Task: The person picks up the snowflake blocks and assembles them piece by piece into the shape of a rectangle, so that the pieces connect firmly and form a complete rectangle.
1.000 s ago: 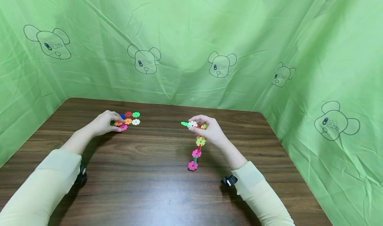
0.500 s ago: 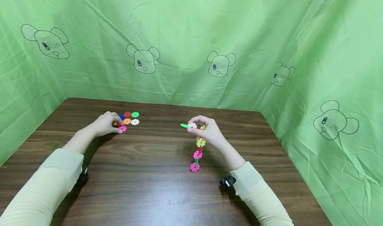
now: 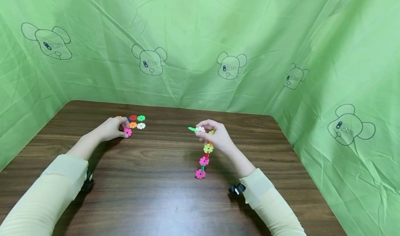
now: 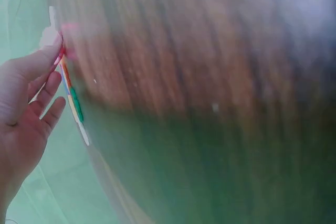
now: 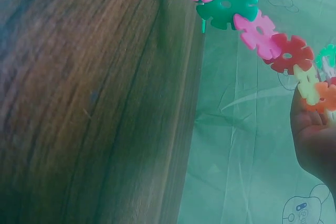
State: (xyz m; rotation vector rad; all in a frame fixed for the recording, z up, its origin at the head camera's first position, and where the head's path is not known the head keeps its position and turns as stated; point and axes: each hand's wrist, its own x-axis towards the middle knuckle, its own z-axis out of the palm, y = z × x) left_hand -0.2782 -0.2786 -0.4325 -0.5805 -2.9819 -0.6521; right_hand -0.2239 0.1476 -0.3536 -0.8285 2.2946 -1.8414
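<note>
My left hand [image 3: 110, 129] is at the far left of the table, thumb and fingertips at a pink snowflake disc [image 3: 128, 132]. In the left wrist view, thumb and forefinger pinch the pink disc [image 4: 61, 55] close to the tabletop. Toward the right, my right hand [image 3: 219, 136] grips a chain of interlocked snowflake discs near its upper end, at a white disc [image 3: 200, 129]. A green disc [image 3: 192, 128] juts out to the left. Below the hand the chain hangs through a yellow disc [image 3: 208, 148] to a pink end disc [image 3: 200, 174]. Fingers partly cover the upper links.
Loose discs lie beside the left hand: orange [image 3: 133, 125], white [image 3: 141, 126], red [image 3: 133, 117] and green [image 3: 141, 118]; others are partly hidden by it. Green cloth [image 3: 187, 86] hangs behind the brown table [image 3: 162, 194] and at its sides.
My left fingers have shifted slightly among the loose discs; an orange disc near them is now covered and another shows behind the hand. The hanging chain sways a little; my right hand stays nearly still.
</note>
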